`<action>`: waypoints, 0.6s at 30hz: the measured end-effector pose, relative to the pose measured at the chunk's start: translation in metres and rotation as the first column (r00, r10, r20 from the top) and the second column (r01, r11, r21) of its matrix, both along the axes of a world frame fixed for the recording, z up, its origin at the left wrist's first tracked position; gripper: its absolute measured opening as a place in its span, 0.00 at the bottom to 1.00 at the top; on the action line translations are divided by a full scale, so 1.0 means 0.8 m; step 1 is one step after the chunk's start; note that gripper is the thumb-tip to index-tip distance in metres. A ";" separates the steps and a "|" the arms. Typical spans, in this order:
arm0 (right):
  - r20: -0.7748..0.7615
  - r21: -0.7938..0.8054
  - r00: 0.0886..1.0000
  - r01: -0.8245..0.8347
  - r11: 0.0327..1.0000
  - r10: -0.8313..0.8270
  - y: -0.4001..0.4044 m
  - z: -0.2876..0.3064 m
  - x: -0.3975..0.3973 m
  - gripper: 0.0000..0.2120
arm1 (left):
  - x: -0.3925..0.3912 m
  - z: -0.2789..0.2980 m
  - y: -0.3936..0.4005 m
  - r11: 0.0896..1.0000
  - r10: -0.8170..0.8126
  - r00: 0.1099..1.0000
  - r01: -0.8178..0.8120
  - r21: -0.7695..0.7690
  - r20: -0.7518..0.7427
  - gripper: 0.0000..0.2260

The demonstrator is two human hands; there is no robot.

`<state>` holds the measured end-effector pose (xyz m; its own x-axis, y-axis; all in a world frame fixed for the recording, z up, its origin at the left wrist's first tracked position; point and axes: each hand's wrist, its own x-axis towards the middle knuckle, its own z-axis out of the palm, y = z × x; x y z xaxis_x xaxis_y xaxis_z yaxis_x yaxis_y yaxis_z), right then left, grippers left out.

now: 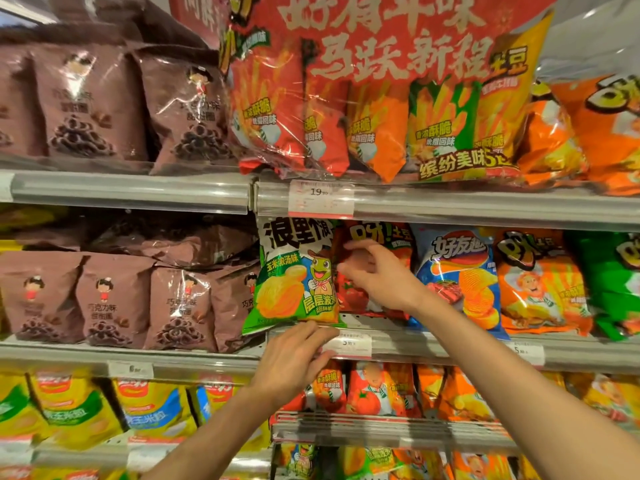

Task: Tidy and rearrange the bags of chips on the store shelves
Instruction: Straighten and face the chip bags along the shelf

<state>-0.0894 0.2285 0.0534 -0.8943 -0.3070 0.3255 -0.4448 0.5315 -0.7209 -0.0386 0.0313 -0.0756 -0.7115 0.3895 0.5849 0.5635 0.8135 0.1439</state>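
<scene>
A green and white chip bag (294, 275) with a frog cartoon stands upright at the left end of the middle shelf. My left hand (294, 358) is below it, fingertips touching its bottom edge at the shelf rail. My right hand (374, 275) reaches to the bag's right side, fingers curled against its edge and in front of a red tomato chip bag (381, 237). Whether the right fingers actually grip the green bag is hard to tell.
A blue chip bag (457, 275), an orange bag (540, 285) and a green bag (613, 282) stand to the right. Brown chocolate snack bags (114, 299) fill the left shelves. A large red multipack (381, 98) sits above. The shelf rail (433, 348) carries price tags.
</scene>
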 end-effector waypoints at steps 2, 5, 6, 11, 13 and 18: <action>0.104 -0.018 0.992 -0.063 0.998 0.065 -0.020 0.000 -0.009 0.32 | 0.000 -0.001 -0.001 1.000 0.002 1.000 -0.002 0.006 0.017 0.14; 0.135 0.047 0.979 -0.158 0.986 0.151 -0.043 -0.008 -0.020 0.43 | 0.001 -0.002 0.000 1.000 0.005 0.999 -0.006 0.022 0.038 0.14; 0.137 0.075 0.978 -0.171 0.983 0.159 -0.048 -0.012 -0.024 0.46 | 0.001 -0.002 0.000 1.000 0.006 0.999 -0.007 0.025 0.045 0.14; 0.047 0.119 0.997 -0.071 0.990 0.066 -0.065 -0.023 -0.029 0.56 | 0.004 -0.002 0.000 1.000 0.025 0.996 -0.026 0.017 0.083 0.15; -0.038 0.104 0.999 -0.016 0.994 0.020 -0.065 -0.019 -0.027 0.53 | 0.004 -0.001 0.000 0.999 0.028 0.995 -0.030 0.017 0.099 0.15; -0.137 0.231 0.990 0.057 0.971 -0.026 -0.067 -0.021 -0.019 0.52 | 0.004 -0.002 0.000 0.999 0.021 0.993 -0.025 0.035 0.120 0.15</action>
